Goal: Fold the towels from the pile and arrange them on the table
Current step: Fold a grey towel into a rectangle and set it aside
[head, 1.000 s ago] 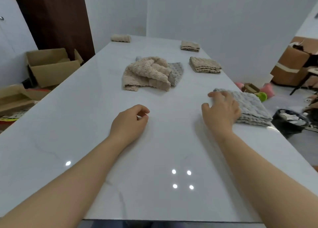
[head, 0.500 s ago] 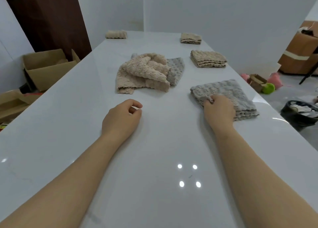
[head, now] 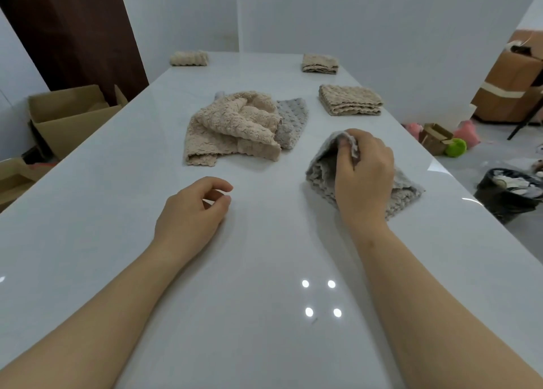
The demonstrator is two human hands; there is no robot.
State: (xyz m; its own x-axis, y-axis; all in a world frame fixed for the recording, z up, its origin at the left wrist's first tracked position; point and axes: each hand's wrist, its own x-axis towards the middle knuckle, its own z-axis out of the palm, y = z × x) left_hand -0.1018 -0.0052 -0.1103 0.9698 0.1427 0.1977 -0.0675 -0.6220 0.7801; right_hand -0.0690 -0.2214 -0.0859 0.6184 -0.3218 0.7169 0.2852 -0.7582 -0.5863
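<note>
Across the whole field runs the white glossy surface (head: 264,315), long enough for finished towels to be set out along its far and right edges while work goes on nearer the person. At mid-surface lies the pile (head: 235,127): a rumpled beige towel draped over a grey one, both unfolded and within reach of either hand. Nearer, at right, the grey towel (head: 320,169) lies partly on the surface with its left edge raised; it is judged to be the piece in hand, mid-fold or under adjustment. The right hand (head: 367,174) pinches that raised edge between thumb and curled fingers, a hold that lets one layer be lifted apart from the rest. The left hand (head: 191,212) rests on the bare surface beside it, fingers loosely curled and holding nothing, probably waiting to pin or smooth the cloth. Beyond, a folded beige towel (head: 349,103) sits near the right edge, a second folded towel (head: 319,63) farther back, and a rolled beige towel (head: 189,58) at the far left, all well apart, which suggests deliberate spacing.
</note>
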